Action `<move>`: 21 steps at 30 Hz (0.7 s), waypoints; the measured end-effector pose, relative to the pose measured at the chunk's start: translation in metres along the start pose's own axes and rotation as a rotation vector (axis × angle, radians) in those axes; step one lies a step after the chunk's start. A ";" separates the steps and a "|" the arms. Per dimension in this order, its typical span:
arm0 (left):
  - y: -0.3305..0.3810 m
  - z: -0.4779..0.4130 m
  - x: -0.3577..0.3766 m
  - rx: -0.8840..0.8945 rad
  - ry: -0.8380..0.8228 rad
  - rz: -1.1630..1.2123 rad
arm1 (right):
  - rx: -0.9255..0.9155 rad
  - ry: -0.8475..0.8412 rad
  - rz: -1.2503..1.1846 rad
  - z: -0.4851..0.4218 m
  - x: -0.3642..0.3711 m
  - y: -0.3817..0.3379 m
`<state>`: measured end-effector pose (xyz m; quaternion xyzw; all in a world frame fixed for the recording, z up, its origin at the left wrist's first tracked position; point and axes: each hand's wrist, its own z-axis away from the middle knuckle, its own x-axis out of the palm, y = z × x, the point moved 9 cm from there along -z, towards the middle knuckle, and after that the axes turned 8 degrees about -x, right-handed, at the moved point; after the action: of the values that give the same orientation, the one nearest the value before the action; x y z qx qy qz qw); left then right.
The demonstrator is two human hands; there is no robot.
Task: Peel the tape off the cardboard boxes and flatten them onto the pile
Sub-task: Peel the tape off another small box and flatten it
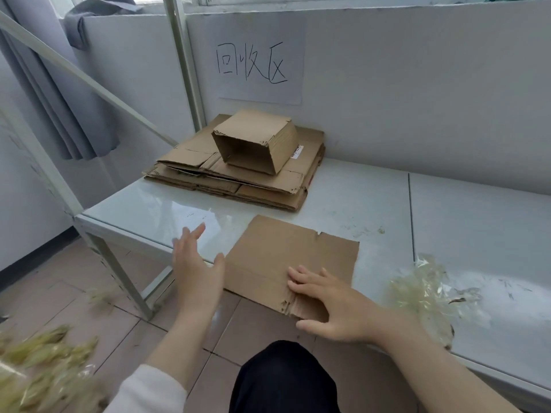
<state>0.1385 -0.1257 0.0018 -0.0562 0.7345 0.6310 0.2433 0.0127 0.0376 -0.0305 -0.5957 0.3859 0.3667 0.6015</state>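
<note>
We have a flattened box (286, 257) lying on the surface (447, 219) at its near edge, with the 5 o'clock corner reaching out past that edge. Its long axis runs roughly from 9 to 3 o'clock, tipped a little toward 4.

Our right hand (331, 305) rests on that 5 o'clock corner. The fingers are straight and spread on the cardboard, the thumb is off it, and the grip is wide and closed on nothing. Our left hand (195, 263) hangs at the 9 o'clock edge, also with a wide grip and holding nothing. Its thumb is just beside the cardboard, but we cannot tell whether it touches.

The pile (238, 186) sits well apart from the flattened box, at about 11 o'clock against the back wall. 1 open box (256, 141) lies on its side on top, not yet flattened.

We judge the coming move to be a lift and carry toward 11 o'clock. With 1 hand at each short end, we would pinch both ends and keep the long axis across us. The left hand is the nearer to the pile and would lead. The open box takes up most of the top, so the flattened box may land tilted.

A wad of peeled tape (426, 296) lies at 3 o'clock on the surface.
</note>
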 end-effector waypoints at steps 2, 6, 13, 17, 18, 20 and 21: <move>0.023 0.000 0.027 0.294 -0.119 -0.167 | 0.068 0.146 -0.073 -0.005 -0.011 0.007; 0.038 -0.014 0.113 0.445 -0.519 -0.516 | 0.331 0.422 0.019 -0.019 -0.034 0.026; 0.012 -0.034 0.156 0.461 -0.482 -0.861 | 0.593 0.259 0.202 -0.024 -0.002 0.052; 0.012 -0.048 0.161 0.348 -0.441 -0.904 | 0.603 0.228 0.212 -0.021 -0.001 0.048; 0.012 -0.050 0.162 0.332 -0.423 -0.916 | 0.606 0.224 0.219 -0.018 0.000 0.046; 0.012 -0.051 0.163 0.316 -0.390 -0.931 | 0.609 0.233 0.255 -0.011 0.003 0.040; 0.011 -0.050 0.163 0.312 -0.379 -0.936 | 0.609 0.242 0.266 -0.008 0.005 0.037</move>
<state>-0.0229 -0.1350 -0.0542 -0.2262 0.6591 0.3373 0.6329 -0.0189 0.0300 -0.0508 -0.3724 0.6202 0.2368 0.6485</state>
